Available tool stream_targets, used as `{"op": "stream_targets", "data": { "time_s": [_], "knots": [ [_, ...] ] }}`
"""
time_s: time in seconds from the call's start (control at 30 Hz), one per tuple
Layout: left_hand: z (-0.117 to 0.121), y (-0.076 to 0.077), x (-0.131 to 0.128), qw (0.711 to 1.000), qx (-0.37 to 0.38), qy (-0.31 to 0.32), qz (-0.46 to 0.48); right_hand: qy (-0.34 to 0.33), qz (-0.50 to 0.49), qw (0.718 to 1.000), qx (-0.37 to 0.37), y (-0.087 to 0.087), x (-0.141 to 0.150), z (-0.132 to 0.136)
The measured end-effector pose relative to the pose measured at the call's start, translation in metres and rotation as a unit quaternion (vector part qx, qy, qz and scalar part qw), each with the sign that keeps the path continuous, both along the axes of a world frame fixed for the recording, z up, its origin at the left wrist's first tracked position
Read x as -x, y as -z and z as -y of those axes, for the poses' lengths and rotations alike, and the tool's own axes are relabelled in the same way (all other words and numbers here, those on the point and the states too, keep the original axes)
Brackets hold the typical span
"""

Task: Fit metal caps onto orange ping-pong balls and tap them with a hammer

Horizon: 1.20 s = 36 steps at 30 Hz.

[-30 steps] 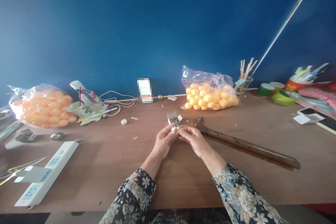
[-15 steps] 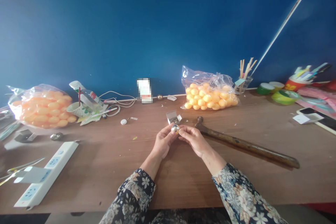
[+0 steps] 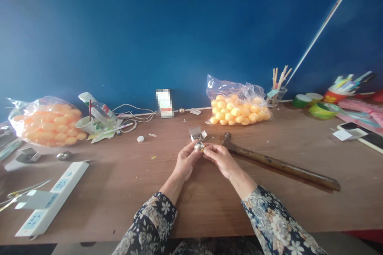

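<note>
A small shiny metallic ball [image 3: 199,147] is held between both hands, above the middle of the table. My left hand [image 3: 186,161] grips it from the left with thumb and fingers closed. From the right, my right hand [image 3: 220,159] pinches its edge with the fingertips. Just behind the ball stands a small open box [image 3: 197,133], with small contents I cannot make out. A hammer [image 3: 269,161] with a wooden handle lies to the right of my right hand, its head close to the knuckles.
Bags of orange balls stand at the back [image 3: 230,111] and left [image 3: 50,123]. A white power strip [image 3: 52,199] lies front left, near another shiny ball [image 3: 64,155]. Rolls of tape [image 3: 323,110], a red pen cup [image 3: 338,93] and a phone [image 3: 371,140] are at the right.
Almost nothing differs. The shiny ball seems turned slightly between my fingers, and both hands stay in the same place. The whole view has shifted by a few pixels.
</note>
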<state>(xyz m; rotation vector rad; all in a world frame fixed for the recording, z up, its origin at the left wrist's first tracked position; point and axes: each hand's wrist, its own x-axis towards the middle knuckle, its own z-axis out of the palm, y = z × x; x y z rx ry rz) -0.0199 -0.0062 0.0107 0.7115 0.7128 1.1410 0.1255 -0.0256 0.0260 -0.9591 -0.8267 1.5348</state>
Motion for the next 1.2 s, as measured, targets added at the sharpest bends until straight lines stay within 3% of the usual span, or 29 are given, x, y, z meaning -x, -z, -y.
{"op": "stream_targets", "data": {
  "time_s": [0.37, 1.2],
  "knots": [
    [-0.0007, -0.0021, 0.0013, 1.0, 0.014, -0.021, 0.015, -0.019, -0.039, 0.999, 0.016, 0.0026, 0.0007, -0.0001],
    [-0.0009, -0.001, 0.0001, 1.0, 0.009, -0.011, 0.0, -0.016, -0.028, 0.999, 0.031, 0.0031, 0.0, -0.0011]
  ]
}}
